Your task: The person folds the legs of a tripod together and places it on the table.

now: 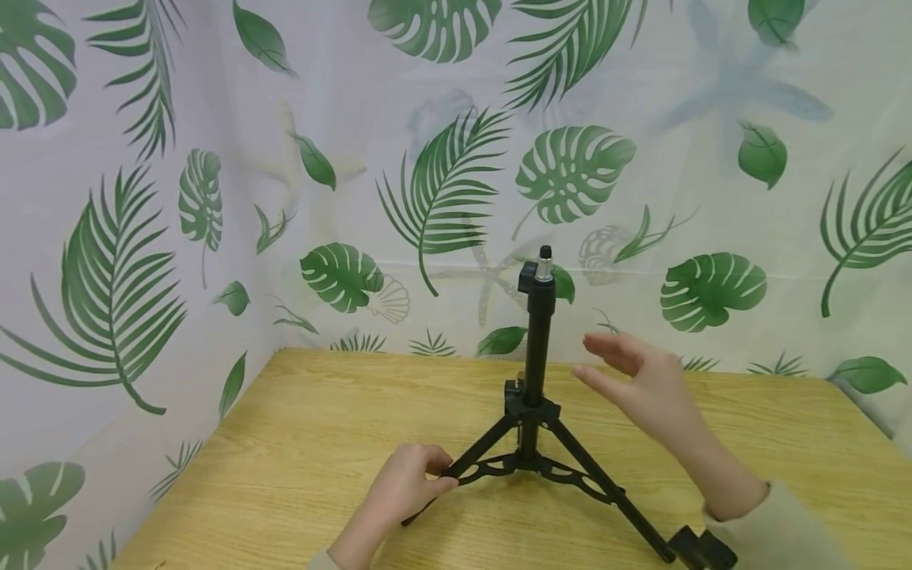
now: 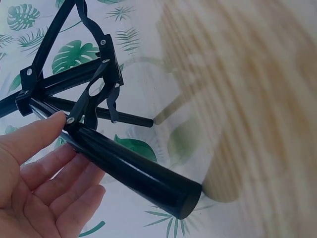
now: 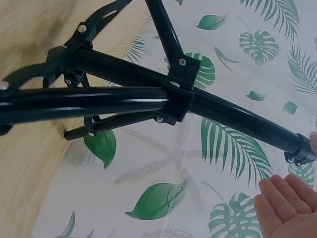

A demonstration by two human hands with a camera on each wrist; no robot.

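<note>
A black tripod light stand [image 1: 539,340] stands upright on the wooden table, its legs spread and a silver stud with a black tip at its top. My left hand [image 1: 408,484] holds one leg [image 2: 133,168] near the brace joint, thumb on one side and fingers on the other. To the right of the centre pole hovers my right hand [image 1: 651,388], thumb and fingers apart, with nothing in it. The right wrist view has the pole's collar [image 3: 301,148] close by the right hand's fingers, with part of that hand cut off by the frame edge.
The wood-grain table [image 1: 299,427] runs back to a white curtain [image 1: 342,190] printed with green leaves. At the lower right, a black blocky object [image 1: 701,548] sits by the right sleeve, near the end of a leg.
</note>
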